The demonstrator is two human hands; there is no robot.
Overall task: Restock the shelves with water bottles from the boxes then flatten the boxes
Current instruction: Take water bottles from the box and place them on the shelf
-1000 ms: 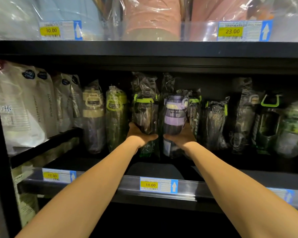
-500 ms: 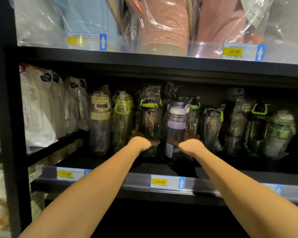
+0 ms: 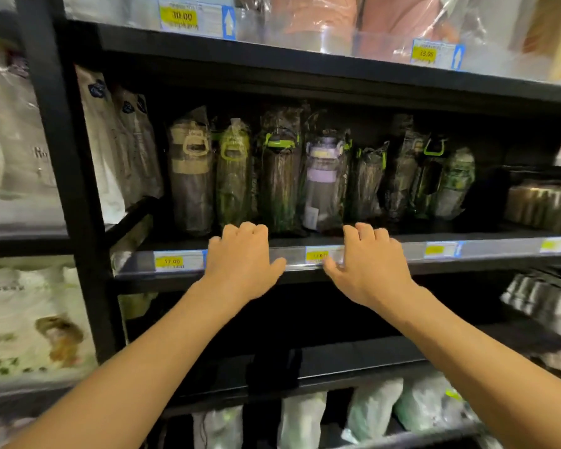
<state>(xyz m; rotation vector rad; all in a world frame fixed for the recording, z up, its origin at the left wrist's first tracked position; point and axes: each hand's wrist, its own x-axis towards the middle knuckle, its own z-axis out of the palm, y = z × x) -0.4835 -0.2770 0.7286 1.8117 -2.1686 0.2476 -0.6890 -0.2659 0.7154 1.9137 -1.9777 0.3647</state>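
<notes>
Left hand point(image 3: 240, 267), right hand point(image 3: 371, 268): fingers point(image 3: 246, 231) loosely curled, empty.
Risk: a knuckle bump tips the plastic-wrapped lilac-banded bottle point(image 3: 321, 186) off the black shelf point(image 3: 483, 228).

A yellow price tag point(image 3: 171, 261) reads 17.00. White bags point(image 3: 101, 150) stand upright at the left, and plastic-wrapped pink goods point(image 3: 314, 14) sit along the top.

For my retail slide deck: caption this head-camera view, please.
Left hand and right hand hover empty at the shelf edge before a row of plastic-wrapped water bottles.

Black shelf point(image 3: 305, 72), lilac-banded bottle point(image 3: 321, 176), yellow price tags point(image 3: 171, 261)
</notes>
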